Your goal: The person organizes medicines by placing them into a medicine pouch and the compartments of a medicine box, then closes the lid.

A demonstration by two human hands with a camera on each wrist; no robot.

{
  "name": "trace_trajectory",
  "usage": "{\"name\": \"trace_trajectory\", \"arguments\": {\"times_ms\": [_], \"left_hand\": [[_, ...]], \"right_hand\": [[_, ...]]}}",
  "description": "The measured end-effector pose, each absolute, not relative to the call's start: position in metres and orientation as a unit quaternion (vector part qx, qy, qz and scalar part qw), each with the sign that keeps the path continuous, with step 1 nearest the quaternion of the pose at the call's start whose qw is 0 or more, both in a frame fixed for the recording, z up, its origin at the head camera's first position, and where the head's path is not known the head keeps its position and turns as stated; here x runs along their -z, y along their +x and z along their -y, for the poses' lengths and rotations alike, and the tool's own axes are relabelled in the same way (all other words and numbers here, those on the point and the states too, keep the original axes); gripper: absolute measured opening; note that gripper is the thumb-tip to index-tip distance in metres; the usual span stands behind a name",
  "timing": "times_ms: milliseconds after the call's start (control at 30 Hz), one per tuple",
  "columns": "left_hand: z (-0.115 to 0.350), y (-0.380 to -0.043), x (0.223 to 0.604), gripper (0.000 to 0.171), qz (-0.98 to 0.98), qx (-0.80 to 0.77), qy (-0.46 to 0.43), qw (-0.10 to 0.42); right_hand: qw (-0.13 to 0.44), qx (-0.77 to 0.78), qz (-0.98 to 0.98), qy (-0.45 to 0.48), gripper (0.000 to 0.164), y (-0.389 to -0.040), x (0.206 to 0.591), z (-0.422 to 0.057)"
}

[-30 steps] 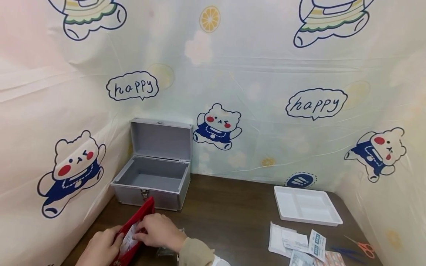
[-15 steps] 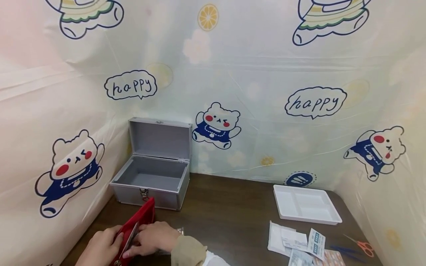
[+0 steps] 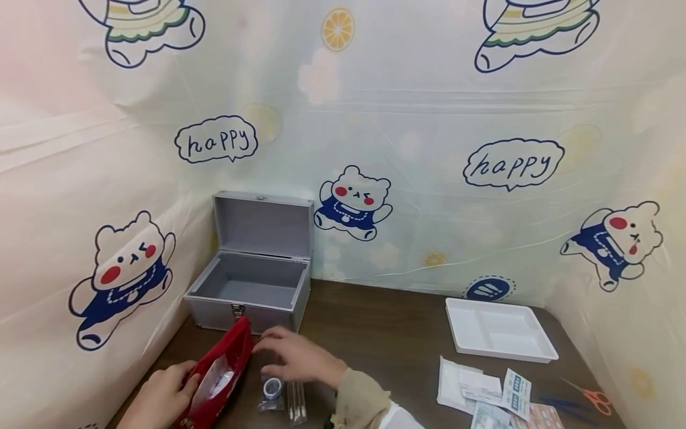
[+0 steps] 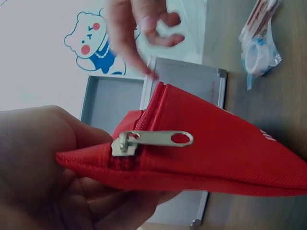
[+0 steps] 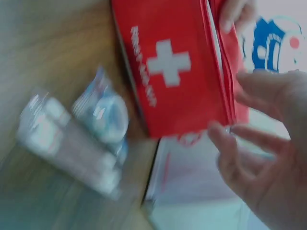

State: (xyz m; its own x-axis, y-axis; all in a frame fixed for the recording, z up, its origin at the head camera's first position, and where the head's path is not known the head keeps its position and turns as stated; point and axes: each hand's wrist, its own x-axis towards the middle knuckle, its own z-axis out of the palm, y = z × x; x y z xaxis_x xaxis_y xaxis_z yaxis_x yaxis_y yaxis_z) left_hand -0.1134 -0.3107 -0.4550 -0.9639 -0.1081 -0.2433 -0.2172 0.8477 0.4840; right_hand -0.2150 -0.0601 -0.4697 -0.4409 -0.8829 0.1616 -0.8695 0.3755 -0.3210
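Note:
My left hand grips the near end of a red first-aid pouch, thumb on one side and fingers on the other. The pouch is unzipped and gapes, its metal zip pull at the held end. Pale packets show inside. My right hand hovers at the far end with loosely bent fingers and nothing in them; whether a fingertip touches the pouch I cannot tell. On the table beside it lie a bagged roll of tape and a packet of cotton swabs.
Behind the pouch stands a silver case, lid raised. To the right are a white divided tray, white packets, a blister pack, orange-handled scissors and a blue tool. A printed curtain surrounds the table.
My right hand was at the pouch's mouth and has drawn back to the right. The pouch now gapes wider, and the tape and swabs are uncovered. My left hand keeps its hold.

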Motion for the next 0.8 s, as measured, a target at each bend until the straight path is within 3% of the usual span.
{"name": "trace_trajectory", "arguments": {"times_ms": [200,467,667,800], "left_hand": [[0.319,-0.113,0.452,0.037,-0.958,-0.246,-0.092,0.117],[0.321,-0.104,0.453,0.048,-0.960,-0.231,-0.090,0.133],[0.316,-0.098,0.455,0.063,-0.955,-0.238,-0.095,0.146],[0.315,-0.098,0.457,0.060,-0.952,-0.252,-0.099,0.145]], "right_hand": [[0.007,0.239,-0.867,-0.438,0.034,-0.229,0.496,0.026],[0.062,0.189,-0.917,-0.347,0.060,-0.220,0.531,0.022],[0.056,0.201,-0.921,-0.329,0.046,-0.216,0.534,0.020],[0.057,0.227,-0.913,-0.335,0.049,-0.219,0.535,0.017]]}}
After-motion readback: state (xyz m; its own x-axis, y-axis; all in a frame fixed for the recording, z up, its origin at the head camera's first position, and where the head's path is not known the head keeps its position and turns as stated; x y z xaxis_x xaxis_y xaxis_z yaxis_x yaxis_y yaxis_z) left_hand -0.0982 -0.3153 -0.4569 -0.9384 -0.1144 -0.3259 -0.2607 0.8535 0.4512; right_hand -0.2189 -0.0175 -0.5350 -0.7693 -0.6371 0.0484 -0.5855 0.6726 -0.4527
